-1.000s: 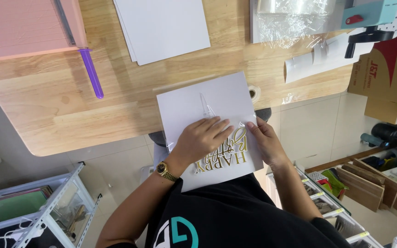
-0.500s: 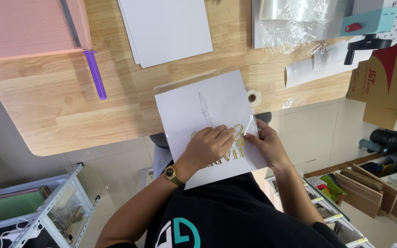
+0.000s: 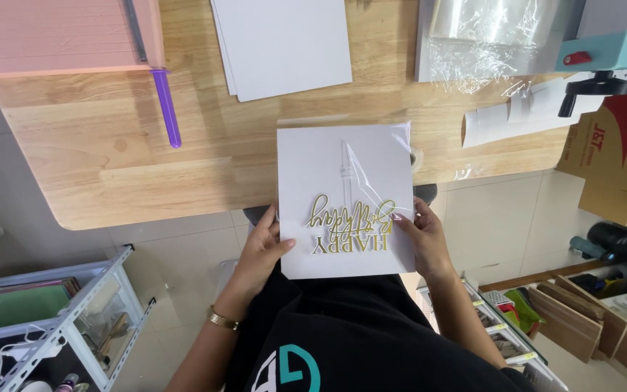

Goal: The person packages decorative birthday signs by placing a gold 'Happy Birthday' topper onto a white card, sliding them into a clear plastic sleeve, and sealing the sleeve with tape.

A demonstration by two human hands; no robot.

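My left hand grips the white card at its left edge, thumb on top. My right hand pinches its right edge beside the gold lettering. The card overhangs the wooden table.

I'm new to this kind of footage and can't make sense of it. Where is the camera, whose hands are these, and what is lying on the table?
The camera sits on a person's head and looks straight down, so you see their own arms from above; no machine is involved. The left hand grips the left edge of a white card, thumb on top, and the right hand holds its right edge. On the card lies a gold cut-out of lettering with a clear stick, and a clear film looks partly lifted at the right side. The card's far end rests on a wooden table. Also there: a stack of white sheets, a pink paper trimmer with a purple handle, and crinkled clear plastic wrap.
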